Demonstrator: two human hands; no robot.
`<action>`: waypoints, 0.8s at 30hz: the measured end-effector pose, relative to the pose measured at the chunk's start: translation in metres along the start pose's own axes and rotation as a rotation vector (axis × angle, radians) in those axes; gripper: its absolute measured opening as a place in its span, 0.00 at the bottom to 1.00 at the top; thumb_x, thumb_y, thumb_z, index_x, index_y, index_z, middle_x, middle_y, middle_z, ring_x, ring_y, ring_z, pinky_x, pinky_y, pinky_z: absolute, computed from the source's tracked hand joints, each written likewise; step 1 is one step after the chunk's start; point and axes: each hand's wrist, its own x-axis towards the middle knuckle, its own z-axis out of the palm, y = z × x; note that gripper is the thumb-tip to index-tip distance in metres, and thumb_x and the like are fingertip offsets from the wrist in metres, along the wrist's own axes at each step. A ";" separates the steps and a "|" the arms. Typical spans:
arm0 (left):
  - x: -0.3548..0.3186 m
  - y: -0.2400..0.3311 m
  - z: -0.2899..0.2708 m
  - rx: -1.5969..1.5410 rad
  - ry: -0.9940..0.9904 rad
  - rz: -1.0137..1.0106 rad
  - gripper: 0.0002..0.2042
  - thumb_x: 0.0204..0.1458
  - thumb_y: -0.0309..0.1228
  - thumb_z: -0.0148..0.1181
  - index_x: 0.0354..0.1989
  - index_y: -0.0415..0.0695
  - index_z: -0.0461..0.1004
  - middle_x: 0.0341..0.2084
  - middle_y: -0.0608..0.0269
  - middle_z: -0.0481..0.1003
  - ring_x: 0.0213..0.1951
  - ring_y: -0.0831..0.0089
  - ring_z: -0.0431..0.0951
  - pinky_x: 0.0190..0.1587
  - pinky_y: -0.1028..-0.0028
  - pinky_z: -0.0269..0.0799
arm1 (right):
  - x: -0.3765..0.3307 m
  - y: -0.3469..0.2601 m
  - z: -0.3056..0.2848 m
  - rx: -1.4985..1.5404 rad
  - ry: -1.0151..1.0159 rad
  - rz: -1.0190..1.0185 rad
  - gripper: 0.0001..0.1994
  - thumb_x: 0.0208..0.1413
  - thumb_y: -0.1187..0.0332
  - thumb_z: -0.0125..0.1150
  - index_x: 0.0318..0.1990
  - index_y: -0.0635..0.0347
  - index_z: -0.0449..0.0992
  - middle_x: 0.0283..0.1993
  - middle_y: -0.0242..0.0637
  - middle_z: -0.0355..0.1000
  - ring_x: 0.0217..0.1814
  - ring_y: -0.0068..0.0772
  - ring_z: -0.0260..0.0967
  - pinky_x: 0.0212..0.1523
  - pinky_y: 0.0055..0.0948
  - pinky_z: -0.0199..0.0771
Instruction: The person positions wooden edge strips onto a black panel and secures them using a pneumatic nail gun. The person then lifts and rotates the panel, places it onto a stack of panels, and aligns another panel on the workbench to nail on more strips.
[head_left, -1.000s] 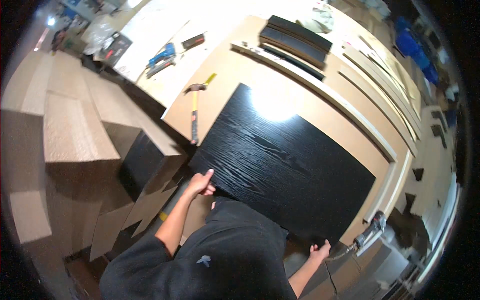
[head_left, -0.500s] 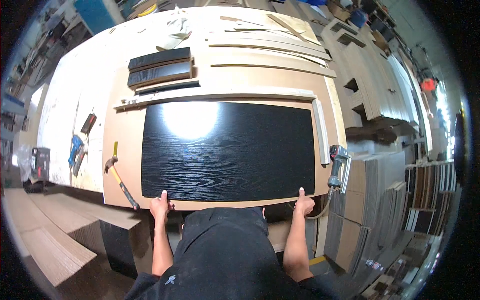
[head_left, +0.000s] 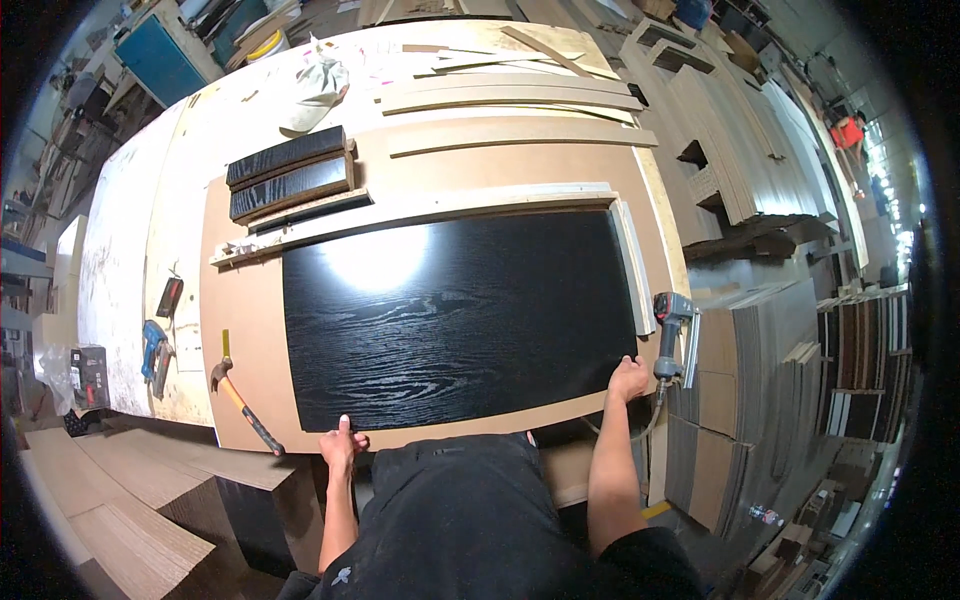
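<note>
A large black wood-grain board (head_left: 480, 330) lies on the tan sheet of the worktable, with bright glare at its far left. My left hand (head_left: 343, 445) holds its near edge toward the left corner, thumb up by the edge and fingers curled. At the near right corner my right hand (head_left: 628, 379) grips the board, its fingertips partly hidden. The board's far right corner sits in the angle formed by a long wooden strip (head_left: 430, 212) along the far edge and a shorter pale strip (head_left: 632, 268) along the right edge.
A claw hammer (head_left: 243, 408) lies left of the board; a nail gun (head_left: 672, 335) with a hose sits right. Beyond are stacked black pieces (head_left: 290, 175), a pale cloth cap (head_left: 318, 92) and loose wooden strips (head_left: 520, 137). A blue tool (head_left: 153, 348) lies far left. Stacked panels (head_left: 760, 390) stand right.
The board has shifted away from me and right, closing the gap to the two strips. My right hand has moved round to the corner. The whole view has turned slightly.
</note>
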 end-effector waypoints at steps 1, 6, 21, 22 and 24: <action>0.000 0.001 -0.001 -0.004 0.000 0.002 0.22 0.61 0.42 0.57 0.20 0.37 0.69 0.14 0.55 0.74 0.14 0.70 0.73 0.17 0.73 0.70 | 0.005 -0.003 0.002 0.004 0.001 -0.003 0.16 0.48 0.69 0.69 0.44 0.67 0.79 0.39 0.53 0.78 0.43 0.53 0.76 0.46 0.42 0.74; -0.037 0.048 -0.027 0.680 0.311 0.331 0.23 0.52 0.46 0.63 0.18 0.36 0.77 0.15 0.54 0.78 0.20 0.64 0.79 0.32 0.63 0.74 | -0.016 -0.010 -0.023 -0.094 -0.026 0.166 0.23 0.46 0.64 0.68 0.50 0.68 0.75 0.52 0.56 0.73 0.54 0.59 0.70 0.55 0.48 0.68; 0.041 0.065 -0.001 0.628 0.272 0.541 0.38 0.44 0.26 0.64 0.67 0.37 0.58 0.60 0.36 0.61 0.63 0.43 0.60 0.67 0.57 0.55 | -0.016 -0.010 -0.023 0.431 -0.368 0.710 0.29 0.54 0.70 0.63 0.62 0.73 0.62 0.61 0.53 0.66 0.49 0.42 0.72 0.33 0.33 0.77; 0.045 0.068 0.002 0.629 0.274 0.538 0.38 0.44 0.26 0.64 0.67 0.37 0.58 0.60 0.36 0.61 0.63 0.43 0.60 0.67 0.57 0.55 | -0.014 -0.009 -0.026 0.504 -0.404 0.728 0.29 0.55 0.70 0.63 0.62 0.72 0.62 0.60 0.52 0.66 0.50 0.41 0.71 0.37 0.34 0.75; 0.048 0.068 0.006 0.618 0.321 0.558 0.38 0.44 0.25 0.64 0.68 0.38 0.58 0.60 0.37 0.61 0.61 0.43 0.62 0.66 0.58 0.56 | -0.013 -0.012 -0.035 0.561 -0.455 0.741 0.29 0.55 0.69 0.63 0.63 0.71 0.62 0.58 0.51 0.67 0.51 0.41 0.70 0.40 0.35 0.74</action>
